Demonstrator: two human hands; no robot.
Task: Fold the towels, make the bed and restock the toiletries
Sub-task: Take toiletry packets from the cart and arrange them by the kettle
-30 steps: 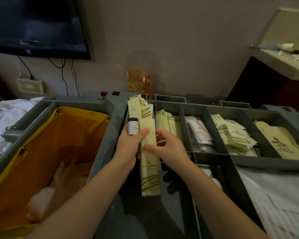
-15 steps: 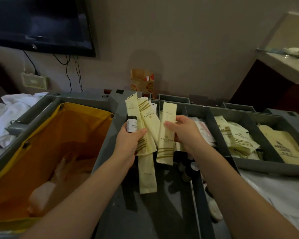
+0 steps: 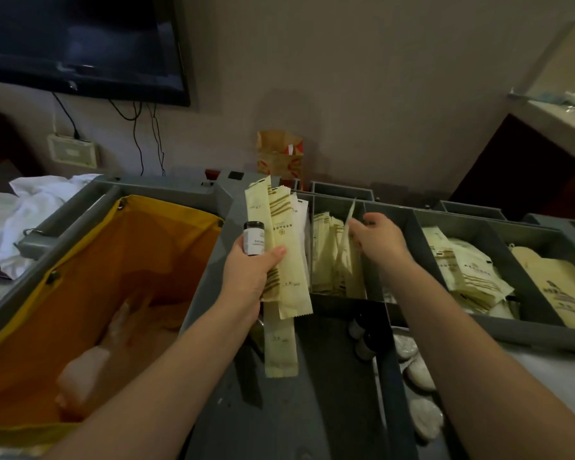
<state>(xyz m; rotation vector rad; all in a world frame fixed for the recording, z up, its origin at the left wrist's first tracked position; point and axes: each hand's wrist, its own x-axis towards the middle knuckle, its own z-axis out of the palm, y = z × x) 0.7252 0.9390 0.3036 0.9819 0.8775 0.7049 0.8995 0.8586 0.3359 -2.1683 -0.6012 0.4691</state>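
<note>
Toiletry sachets (image 3: 281, 250) and small bottle (image 3: 253, 239) gripped in left hand (image 3: 249, 277). Right hand (image 3: 377, 237), just beside, pinching another sachet (image 3: 350, 216) above cart compartment (image 3: 329, 203). Restocking step, gathering supplies; next, likely tucking it into left bundle.

Dimly lit room: plain beige painted wall (image 3: 346, 78), black flat-screen television (image 3: 80, 44) mounted upper left, thin black cables (image 3: 136, 137) hanging below it beside a cream rectangular socket plate (image 3: 72, 151), brown printed paper bag (image 3: 279, 154) against the wall, pale counter (image 3: 558, 122) at right over a dark brown cabinet (image 3: 512, 171).
</note>
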